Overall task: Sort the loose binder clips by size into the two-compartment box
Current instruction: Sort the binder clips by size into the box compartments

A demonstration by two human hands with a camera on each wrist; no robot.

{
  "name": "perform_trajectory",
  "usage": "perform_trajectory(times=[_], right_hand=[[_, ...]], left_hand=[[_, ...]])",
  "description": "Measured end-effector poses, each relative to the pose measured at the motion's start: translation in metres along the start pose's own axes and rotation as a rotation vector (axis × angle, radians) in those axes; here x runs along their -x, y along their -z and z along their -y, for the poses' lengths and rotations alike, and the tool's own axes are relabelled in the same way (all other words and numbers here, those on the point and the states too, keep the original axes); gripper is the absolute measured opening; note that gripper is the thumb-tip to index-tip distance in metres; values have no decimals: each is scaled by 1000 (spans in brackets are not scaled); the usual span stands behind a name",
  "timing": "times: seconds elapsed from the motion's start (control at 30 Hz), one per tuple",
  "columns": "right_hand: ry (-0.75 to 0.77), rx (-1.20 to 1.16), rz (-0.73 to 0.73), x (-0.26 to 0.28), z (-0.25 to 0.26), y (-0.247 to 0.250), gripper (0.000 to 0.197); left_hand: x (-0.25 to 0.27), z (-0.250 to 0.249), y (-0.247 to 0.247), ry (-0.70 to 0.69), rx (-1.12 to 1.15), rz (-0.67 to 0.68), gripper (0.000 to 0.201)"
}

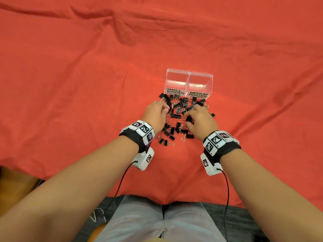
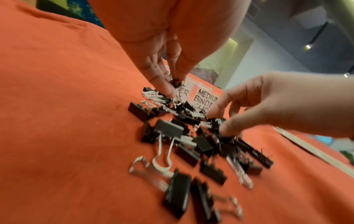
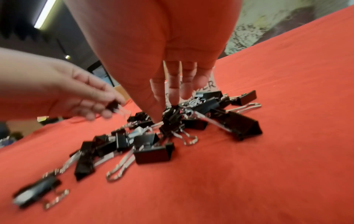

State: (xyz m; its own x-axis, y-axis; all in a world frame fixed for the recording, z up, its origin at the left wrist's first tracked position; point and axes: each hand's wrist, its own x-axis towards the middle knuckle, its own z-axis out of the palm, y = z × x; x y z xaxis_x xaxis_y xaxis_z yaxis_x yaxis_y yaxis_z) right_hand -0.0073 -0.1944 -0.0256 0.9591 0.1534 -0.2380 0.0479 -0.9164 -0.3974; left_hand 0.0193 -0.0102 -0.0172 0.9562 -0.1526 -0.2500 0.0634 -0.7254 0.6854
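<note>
A clear two-compartment box (image 1: 189, 73) stands on the red cloth, labelled SMALL BINDER CLIPS on the left and MEDIUM BINDER CLIPS (image 2: 205, 98) on the right. Both compartments look empty. A pile of black binder clips (image 1: 176, 119) of two sizes lies just in front of it. My left hand (image 1: 167, 109) hovers over the pile's left side and pinches a small clip (image 2: 175, 81) between thumb and fingertips, lifted off the cloth (image 3: 112, 105). My right hand (image 1: 187, 117) reaches down into the pile's right side, thumb and fingers closing round a clip (image 3: 172, 115) still among the others.
The wrinkled red cloth (image 1: 87, 75) covers the whole table. Clips spread toward me (image 2: 178, 195) and to the right (image 3: 243, 127). The table's near edge and my lap (image 1: 162, 220) sit close below. Cables hang from both wrist cameras.
</note>
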Motion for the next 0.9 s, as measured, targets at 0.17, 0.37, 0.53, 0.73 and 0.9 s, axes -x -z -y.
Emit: perform_trajectory(times=[0.17, 0.37, 0.53, 0.73, 0.9], right_hand=[[35, 53, 30, -6, 7, -5, 22], [31, 47, 19, -8, 5, -3, 21], [-131, -201, -114, -13, 8, 17, 18], [-133, -303, -212, -63, 34, 57, 15], [-66, -265, -218, -83, 46, 58, 20]], left_hand=[[-19, -20, 16, 70, 197, -89, 19], [-60, -50, 26, -11, 163, -115, 15], [-74, -54, 29, -30, 103, -50, 19], [-47, -31, 32, 13, 155, -99, 24], [-27, 1, 15, 53, -26, 45, 21]])
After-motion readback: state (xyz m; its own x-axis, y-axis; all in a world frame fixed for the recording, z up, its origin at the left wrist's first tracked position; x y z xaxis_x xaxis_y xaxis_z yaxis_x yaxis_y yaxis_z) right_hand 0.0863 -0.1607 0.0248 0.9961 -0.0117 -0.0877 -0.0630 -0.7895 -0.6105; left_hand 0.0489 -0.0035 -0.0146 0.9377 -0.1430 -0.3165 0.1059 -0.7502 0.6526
